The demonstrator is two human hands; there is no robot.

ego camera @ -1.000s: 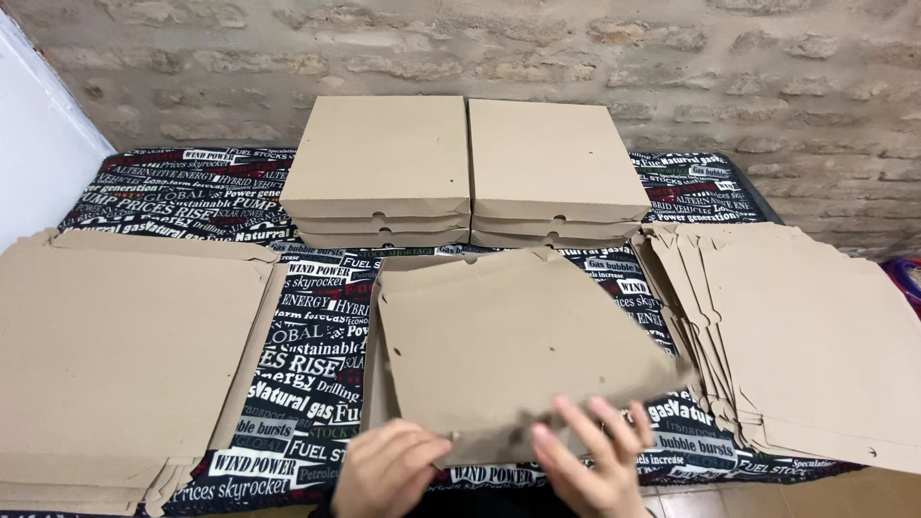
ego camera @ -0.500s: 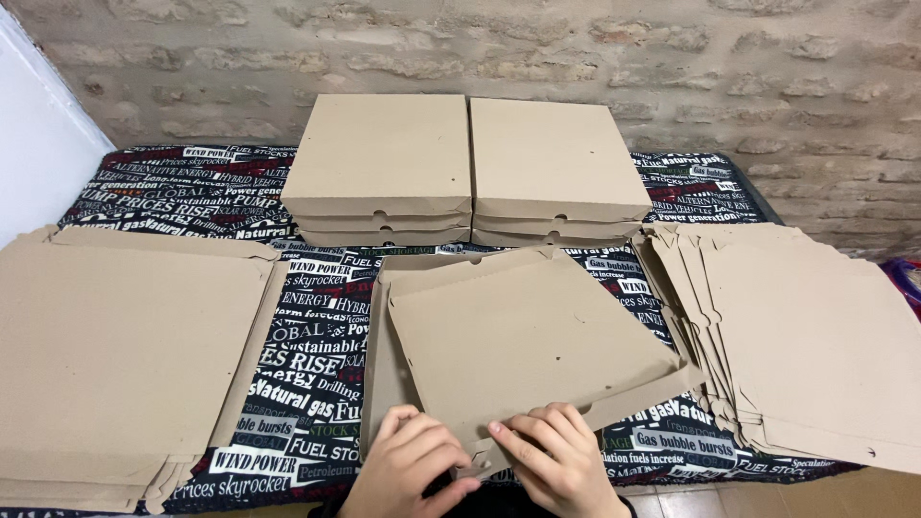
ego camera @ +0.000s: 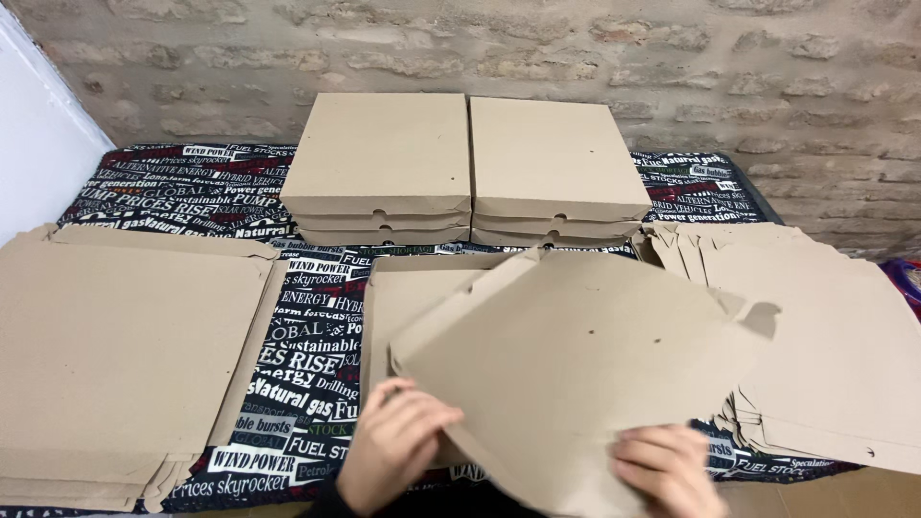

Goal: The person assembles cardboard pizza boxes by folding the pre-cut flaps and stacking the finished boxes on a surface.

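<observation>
Head view: since a moment ago the flat cardboard blank [ego camera: 576, 374] has swung askew and lifted off the counter's [ego camera: 317, 374] near edge. The left hand [ego camera: 393, 456] and right hand [ego camera: 667, 470] each close their grip on its near edge. Two stacks of folded tan boxes [ego camera: 465, 168] sit at the far edge; flat blank piles [ego camera: 115, 355] lie at both side edges.

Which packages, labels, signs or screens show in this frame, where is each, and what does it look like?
Folded pizza boxes: two brown square stacks side by side, far table edge.
Flat box blank: tan cardboard, centre, tilted, held by left hand and right hand.
Left blank stack: flat, tan.
Right blank stack: fanned, tan.
Tablecloth: black, printed lettering.
</observation>
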